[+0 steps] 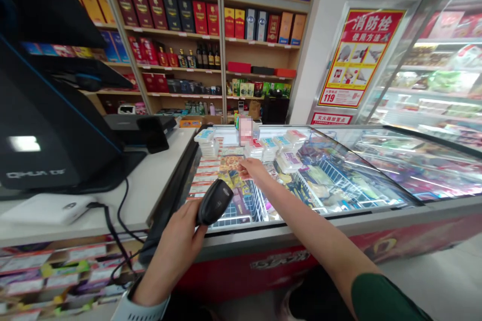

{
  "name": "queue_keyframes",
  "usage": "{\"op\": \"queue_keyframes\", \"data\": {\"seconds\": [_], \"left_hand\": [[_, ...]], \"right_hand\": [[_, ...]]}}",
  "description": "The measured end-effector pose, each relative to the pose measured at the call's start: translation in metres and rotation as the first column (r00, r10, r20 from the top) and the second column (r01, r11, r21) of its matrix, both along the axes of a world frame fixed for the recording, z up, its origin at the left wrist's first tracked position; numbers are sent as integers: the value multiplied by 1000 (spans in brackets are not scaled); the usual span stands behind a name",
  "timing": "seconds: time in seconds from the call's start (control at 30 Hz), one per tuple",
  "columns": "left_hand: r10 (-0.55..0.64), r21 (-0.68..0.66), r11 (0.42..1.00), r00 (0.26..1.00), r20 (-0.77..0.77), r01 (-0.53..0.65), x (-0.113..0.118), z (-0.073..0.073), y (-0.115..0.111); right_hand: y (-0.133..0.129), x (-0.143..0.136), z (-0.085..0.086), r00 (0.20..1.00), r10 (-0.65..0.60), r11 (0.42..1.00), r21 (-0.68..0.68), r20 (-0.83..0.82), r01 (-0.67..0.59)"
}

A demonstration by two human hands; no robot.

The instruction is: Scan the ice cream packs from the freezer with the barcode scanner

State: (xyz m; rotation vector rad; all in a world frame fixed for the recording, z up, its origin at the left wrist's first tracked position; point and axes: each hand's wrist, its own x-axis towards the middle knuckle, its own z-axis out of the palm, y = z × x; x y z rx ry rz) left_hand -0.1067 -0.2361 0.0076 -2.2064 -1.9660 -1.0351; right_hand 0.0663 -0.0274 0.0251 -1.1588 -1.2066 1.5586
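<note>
Left fingers [192, 208] snug around scanner [215, 202]

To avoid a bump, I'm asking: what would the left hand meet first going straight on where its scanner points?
With the scanner leading, the left hand would probably meet the right hand first; depth between them is unclear.

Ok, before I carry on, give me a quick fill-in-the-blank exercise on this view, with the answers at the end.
1. The left hand holds a handheld scanner coloured ____.
2. Stretched over the freezer, the right hand belongs to the arm with the ____ sleeve.
3. The pale strap is worn on the ____ wrist.
4. The large number on the red-and-yellow poster is ____.

Missing words: black; green; left; 119.
</note>
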Motion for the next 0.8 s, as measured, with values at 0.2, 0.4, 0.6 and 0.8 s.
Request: {"op": "queue_keyframes", "data": {"seconds": [0.2, 0.4, 0.6, 0.8], "left_hand": [[58, 3, 998, 998, 39, -58, -30, 1, -16], [119, 37, 992, 991, 65, -121, -50, -3, -27], [126, 49, 990, 989, 75, -130, -59, -5, -32], [128, 30, 991, 990, 62, -130, -57, -2, -35]], "right_hand": [[29, -91, 30, 999, 48, 995, -89, 0, -48], [48, -144, 45, 1000, 8, 990, -143, 8, -7], [57, -162, 45, 999, -32, 983, -179, -17, 28], [54, -152, 40, 997, -56, 990, -130, -52, 49]]}}
